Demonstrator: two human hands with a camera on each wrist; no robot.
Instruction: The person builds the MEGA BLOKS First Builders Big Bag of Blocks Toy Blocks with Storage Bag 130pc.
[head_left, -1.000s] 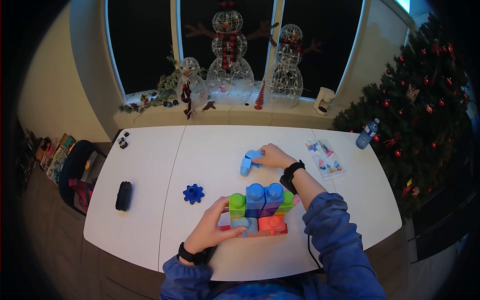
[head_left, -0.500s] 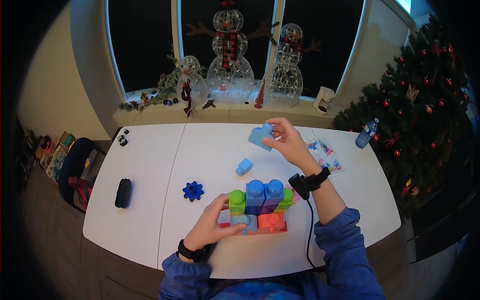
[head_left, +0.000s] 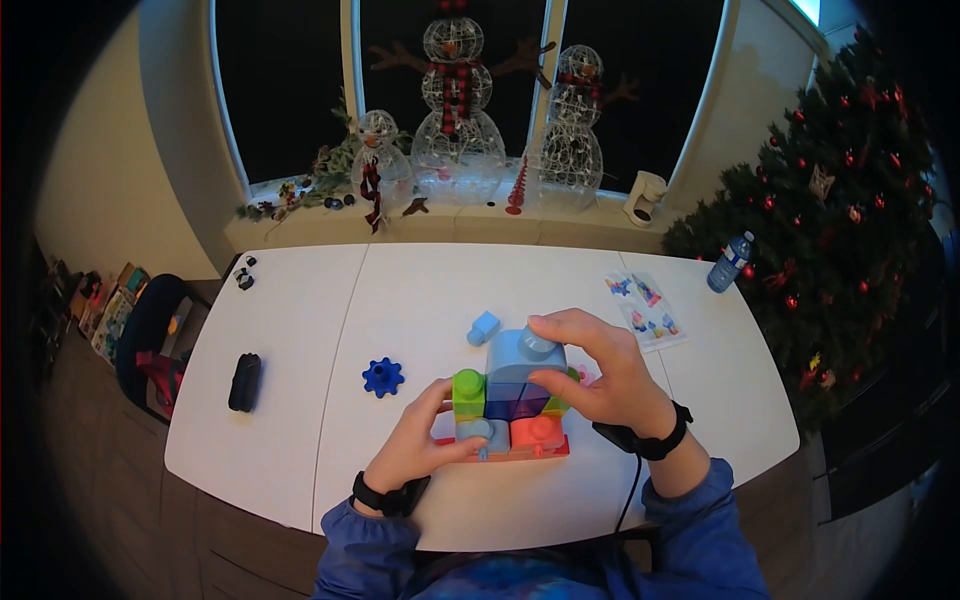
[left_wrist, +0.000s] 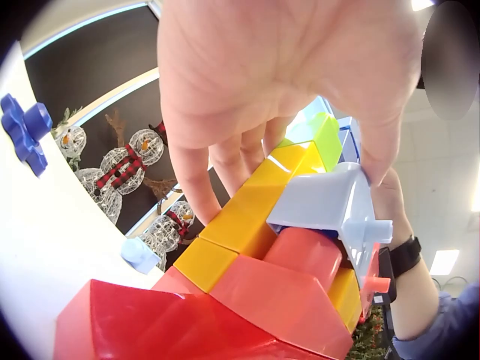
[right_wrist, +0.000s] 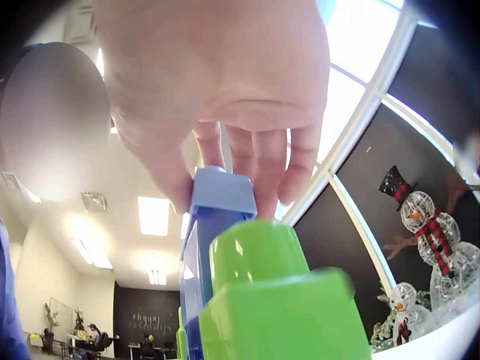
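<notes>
The block structure stands at the table's near side, with a green block [head_left: 468, 388], a grey-blue block [head_left: 482, 432] and a coral block [head_left: 537, 431] facing the person. My left hand [head_left: 415, 437] grips its left side, thumb on the grey-blue block; in the left wrist view, the fingers lie behind yellow blocks [left_wrist: 251, 214]. On top, my right hand [head_left: 610, 370] pinches a light blue rounded block [head_left: 515, 355], which sits over the two blue blocks. From the right wrist view, thumb and fingers straddle the light blue block [right_wrist: 223, 191], above a green block [right_wrist: 281, 300].
A small light blue block [head_left: 484, 327] lies just behind the structure, and a dark blue gear-shaped piece [head_left: 383, 377] to its left. Farther left is a black case [head_left: 245, 382]. A picture sheet [head_left: 648, 312] and a water bottle [head_left: 731, 262] are at the back right.
My right hand has picked up the light blue rounded block from the table and carried it toward me onto the top of the structure. My left hand has kept its grip.
</notes>
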